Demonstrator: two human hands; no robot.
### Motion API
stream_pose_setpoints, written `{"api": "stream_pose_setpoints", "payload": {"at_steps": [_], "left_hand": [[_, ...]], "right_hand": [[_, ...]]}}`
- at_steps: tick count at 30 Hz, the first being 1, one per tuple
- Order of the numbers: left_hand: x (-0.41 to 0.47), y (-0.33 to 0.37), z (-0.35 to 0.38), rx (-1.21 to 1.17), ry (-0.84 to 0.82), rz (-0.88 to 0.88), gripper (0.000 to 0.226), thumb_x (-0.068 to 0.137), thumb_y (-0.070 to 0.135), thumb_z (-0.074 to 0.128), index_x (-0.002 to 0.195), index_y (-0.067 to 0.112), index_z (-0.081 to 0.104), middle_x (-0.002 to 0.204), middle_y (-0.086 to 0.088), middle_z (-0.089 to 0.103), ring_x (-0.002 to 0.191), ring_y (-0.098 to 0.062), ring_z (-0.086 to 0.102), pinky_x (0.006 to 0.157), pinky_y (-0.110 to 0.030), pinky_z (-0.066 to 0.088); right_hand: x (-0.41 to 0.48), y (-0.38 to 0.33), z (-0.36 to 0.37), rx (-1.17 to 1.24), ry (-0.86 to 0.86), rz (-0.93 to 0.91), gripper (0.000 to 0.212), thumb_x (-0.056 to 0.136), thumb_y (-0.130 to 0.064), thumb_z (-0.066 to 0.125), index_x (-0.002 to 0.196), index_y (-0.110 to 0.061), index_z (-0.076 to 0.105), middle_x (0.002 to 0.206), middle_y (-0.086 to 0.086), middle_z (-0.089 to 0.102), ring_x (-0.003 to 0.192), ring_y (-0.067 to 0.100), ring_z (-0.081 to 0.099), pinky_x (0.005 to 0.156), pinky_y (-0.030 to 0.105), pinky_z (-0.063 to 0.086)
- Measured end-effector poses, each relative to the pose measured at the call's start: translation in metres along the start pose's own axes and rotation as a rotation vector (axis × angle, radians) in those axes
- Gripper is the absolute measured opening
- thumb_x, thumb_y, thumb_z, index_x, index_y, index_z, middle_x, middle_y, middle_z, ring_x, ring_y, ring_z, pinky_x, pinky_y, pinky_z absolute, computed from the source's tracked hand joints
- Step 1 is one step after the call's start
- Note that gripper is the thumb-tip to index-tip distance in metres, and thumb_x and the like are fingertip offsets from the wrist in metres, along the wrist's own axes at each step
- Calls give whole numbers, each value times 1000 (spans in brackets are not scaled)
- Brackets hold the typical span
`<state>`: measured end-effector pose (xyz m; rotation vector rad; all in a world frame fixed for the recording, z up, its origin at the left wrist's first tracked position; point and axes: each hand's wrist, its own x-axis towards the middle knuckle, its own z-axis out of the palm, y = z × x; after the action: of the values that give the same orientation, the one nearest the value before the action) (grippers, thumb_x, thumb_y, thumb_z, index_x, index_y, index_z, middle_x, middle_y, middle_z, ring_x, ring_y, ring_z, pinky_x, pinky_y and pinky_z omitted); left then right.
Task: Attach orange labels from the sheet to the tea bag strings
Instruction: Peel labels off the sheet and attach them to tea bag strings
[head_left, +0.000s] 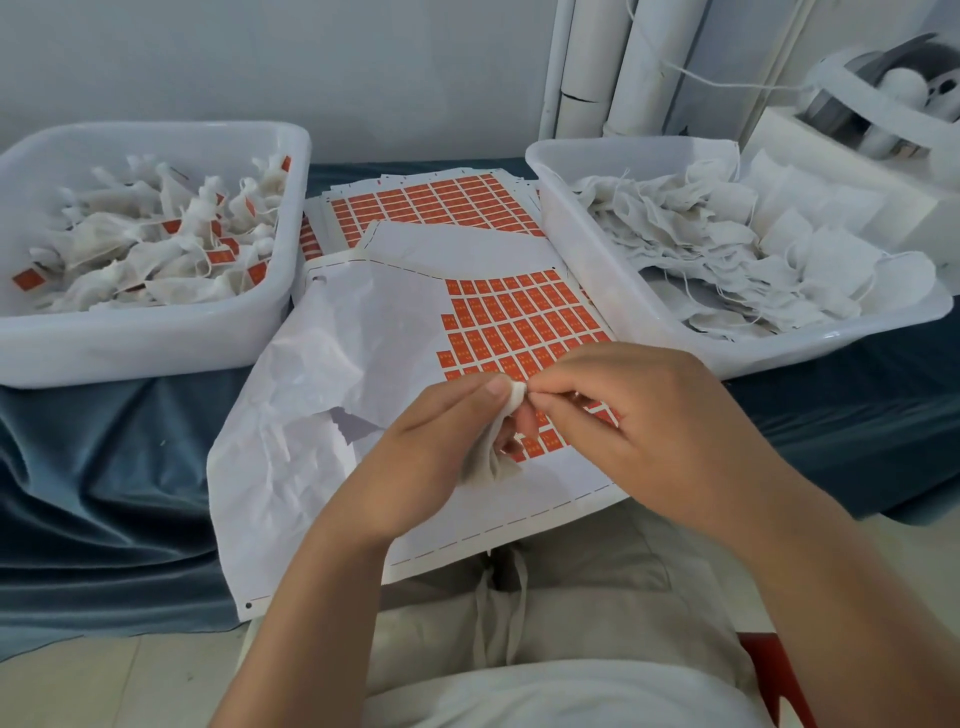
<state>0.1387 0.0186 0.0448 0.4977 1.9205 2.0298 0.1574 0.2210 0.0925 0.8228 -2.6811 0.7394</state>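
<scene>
Currently the left hand (415, 447) pinches a tea bag (488, 457) just above the label sheet (519, 322), and the right hand (639, 415) pinches the bag's bunched top. The string, hidden between the fingers (563, 387), could slip free, leaving a label stuck crooked.

The left-hand grip (431, 452) and right-hand grip (649, 421) cover the lower orange labels (519, 322) on the sheet (415, 270) and most of the tea bag (488, 462) pinched between them. Label print is too small to read. Upper right, a blurred machine (878, 98) runs off-frame.
</scene>
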Motion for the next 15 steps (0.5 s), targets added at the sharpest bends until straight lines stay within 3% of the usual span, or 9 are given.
{"api": "stream_pose_setpoints", "payload": {"at_steps": [6,9,12,15], "left_hand": [[-1,4,0,67,-52,-9,36,106,46,43,94,37,75,108,13,74,109,-7,69,90,-9,49],[0,2,1,108,-42,-24,41,107,47,43,83,34,73,98,10,73,98,-7,69,89,-12,50],[1,-2,-2,98,-23,-81,46,102,55,44,85,25,74,96,-3,72,93,-21,69,91,-28,58],[1,-5,-4,-39,-72,-99,45,97,57,52,82,20,74,83,-7,68,78,-24,66,86,-35,59]], "right_hand": [[-1,3,2,-98,9,-29,26,103,-26,57,89,-23,78,78,-6,70,74,16,65,66,39,52],[-1,5,5,-48,28,21,19,99,-23,63,86,-28,77,77,-13,69,75,11,64,67,30,52],[0,10,8,343,18,205,17,92,-21,65,80,-28,75,72,-16,69,65,6,61,61,15,49],[4,15,12,859,-164,416,22,94,-18,62,78,-24,77,63,-9,58,58,9,44,57,17,44]]}}
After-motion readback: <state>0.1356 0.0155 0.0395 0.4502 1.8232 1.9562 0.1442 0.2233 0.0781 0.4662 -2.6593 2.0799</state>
